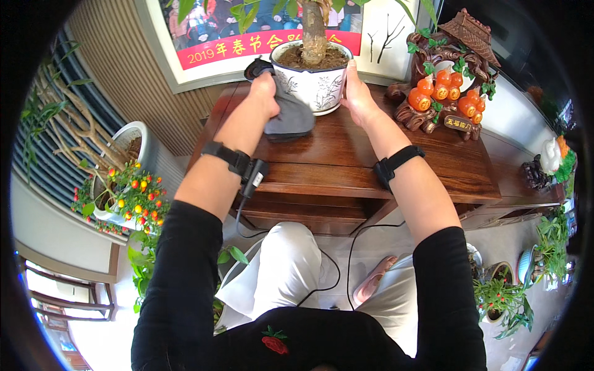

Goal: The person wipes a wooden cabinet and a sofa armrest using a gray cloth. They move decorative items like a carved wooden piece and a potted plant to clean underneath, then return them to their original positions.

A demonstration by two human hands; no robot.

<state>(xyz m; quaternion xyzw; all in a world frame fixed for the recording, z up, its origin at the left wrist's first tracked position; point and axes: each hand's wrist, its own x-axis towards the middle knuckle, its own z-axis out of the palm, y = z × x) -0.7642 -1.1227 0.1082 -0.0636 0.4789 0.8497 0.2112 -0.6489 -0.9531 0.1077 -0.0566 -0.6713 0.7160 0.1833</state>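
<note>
A white ceramic flowerpot (308, 86) with dark plant drawings and a dark rim stands on the brown wooden cabinet (320, 174). Soil and a thick plant trunk (314, 35) show inside it. Against the pot's left side, my left hand (265, 94) grips a dark grey cloth (291, 116), which drapes down to the cabinet top. My right hand (356, 92) presses along the pot's right side, thumb up near the rim. Its other fingers are partly hidden behind the pot.
A carved ornament (445, 88) with orange gourds stands right of the pot. Behind is a framed group picture (274, 35). Left are a tall white planter (139, 143) and a fruiting plant (139, 199). Black cables (350, 259) hang from both wrist straps near my legs.
</note>
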